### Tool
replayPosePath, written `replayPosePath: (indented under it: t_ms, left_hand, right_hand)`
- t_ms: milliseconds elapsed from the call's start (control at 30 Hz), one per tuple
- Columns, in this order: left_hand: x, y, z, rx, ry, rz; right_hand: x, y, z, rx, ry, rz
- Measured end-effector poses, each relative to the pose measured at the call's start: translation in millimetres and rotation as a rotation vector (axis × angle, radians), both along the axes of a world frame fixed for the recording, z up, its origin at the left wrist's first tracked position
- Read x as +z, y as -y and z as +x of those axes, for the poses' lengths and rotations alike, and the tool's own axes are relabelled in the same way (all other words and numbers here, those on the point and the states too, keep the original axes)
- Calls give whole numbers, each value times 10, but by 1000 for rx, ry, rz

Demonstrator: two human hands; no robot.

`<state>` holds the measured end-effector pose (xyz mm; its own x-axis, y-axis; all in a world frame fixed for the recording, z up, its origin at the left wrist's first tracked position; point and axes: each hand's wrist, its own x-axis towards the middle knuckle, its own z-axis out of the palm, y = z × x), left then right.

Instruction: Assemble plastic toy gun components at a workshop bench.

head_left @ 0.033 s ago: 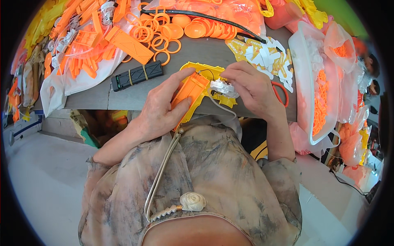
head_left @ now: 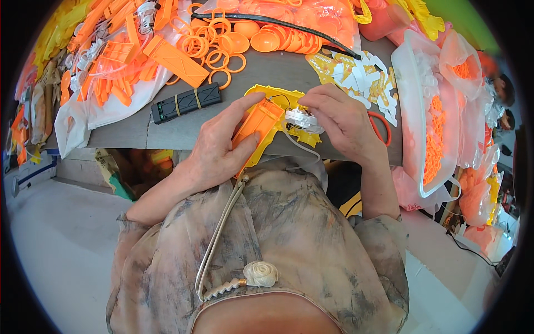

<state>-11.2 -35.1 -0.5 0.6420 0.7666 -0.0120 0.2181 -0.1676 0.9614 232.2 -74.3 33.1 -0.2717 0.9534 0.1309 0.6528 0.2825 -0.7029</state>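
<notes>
2 hands work on an orange and yellow plastic toy body (head_left: 261,131) at the near edge of the tabletop (head_left: 278,72).

The left hand (head_left: 219,147) wraps the orange part, fingers closed around it and thumb along its top, likely to keep the body steady and tilted toward the person. The right hand (head_left: 342,119) pinches a small white part (head_left: 300,119) against the yellow shell, fingers narrow on it, apparently to seat it. Just beside the left hand lies a black rectangular block (head_left: 186,103) (banded with 2 rubber bands). Behind are loose orange rings (head_left: 214,47), orange domed caps (head_left: 267,39), yellow and white printed cards (head_left: 359,75) and a white tray of orange pieces (head_left: 434,133). These crowd the far side, leaving only a narrow working strip.
</notes>
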Motion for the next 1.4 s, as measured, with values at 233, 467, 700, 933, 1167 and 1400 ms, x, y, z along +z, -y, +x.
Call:
replayPosePath:
  t_ms: [233, 467, 700, 933, 1167, 1400]
  left_hand:
    - [28, 11, 13, -10, 58, 94]
    - [290, -103, 115, -309, -362, 395]
    - [289, -179, 141, -357, -364, 403]
    - [306, -161, 89, -421, -320, 387]
    - [288, -151, 89, -427, -262, 401]
    - [248, -155, 70, -439, -230, 406]
  right_hand:
    - [36, 37, 105, 106, -71, -65]
    - [-26, 123, 86, 83, -138, -127]
    - [-76, 367, -52, 65, -73, 100]
    - [-67, 421, 31, 51, 59, 187]
    - [-85, 387, 43, 35, 228, 179]
    - [82, 400, 239, -15, 47, -119]
